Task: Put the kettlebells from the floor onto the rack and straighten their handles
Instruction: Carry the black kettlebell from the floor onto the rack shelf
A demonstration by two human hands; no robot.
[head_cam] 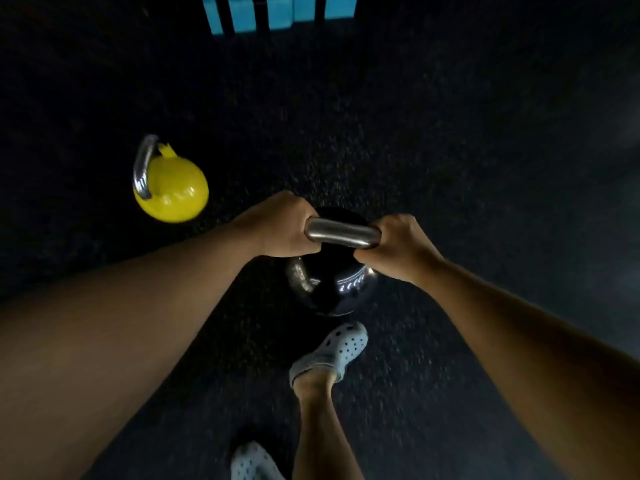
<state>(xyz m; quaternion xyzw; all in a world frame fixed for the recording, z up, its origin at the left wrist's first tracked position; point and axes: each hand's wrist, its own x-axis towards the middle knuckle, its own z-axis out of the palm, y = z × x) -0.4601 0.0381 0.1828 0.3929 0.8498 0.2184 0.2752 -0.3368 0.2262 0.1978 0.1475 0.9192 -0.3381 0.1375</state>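
A glossy black kettlebell [332,289] with a steel handle hangs in front of me over the dark rubber floor. My left hand [282,225] grips the left end of its handle and my right hand [394,247] grips the right end. To the left, a yellow kettlebell [175,188] lies on the floor, its steel handle pointing left and up. The rack is not in view.
My right foot in a pale perforated clog [332,351] steps just below the black kettlebell; the other clog [251,462] is at the bottom edge. Bright blue blocks [277,12] stand at the far top of the view. Dark speckled floor surrounds everything.
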